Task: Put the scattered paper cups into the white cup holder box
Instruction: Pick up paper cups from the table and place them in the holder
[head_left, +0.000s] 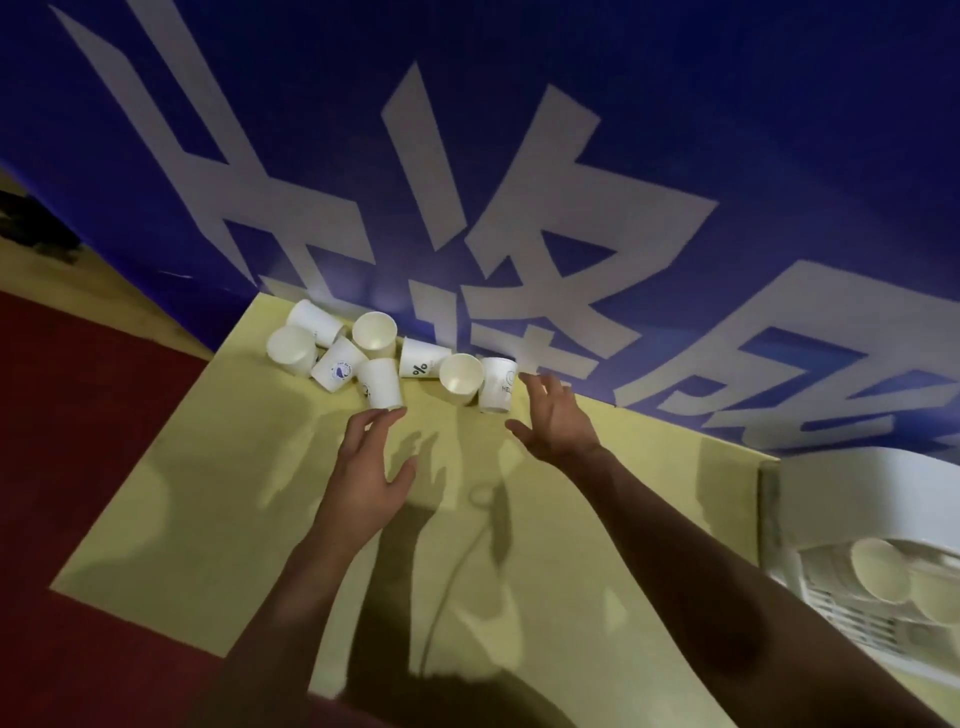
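Now | paper cups (382, 382) just beyond fingertips | left hand (366, 480), right hand (553, 418) spread, holding nothing

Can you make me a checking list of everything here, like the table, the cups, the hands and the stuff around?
Surface: yellow table, shadows across it.
Job's things: eight paper cups clustered at the far edge, some on their sides; white cup holder box at right, two cups inside.
Clutter: nothing seen.
Hands: left hand and right hand open, reaching toward the cups, holding nothing.
Cables: nothing certain; one thin curved line on the table.
Surroundings: blue banner with white characters; red floor.
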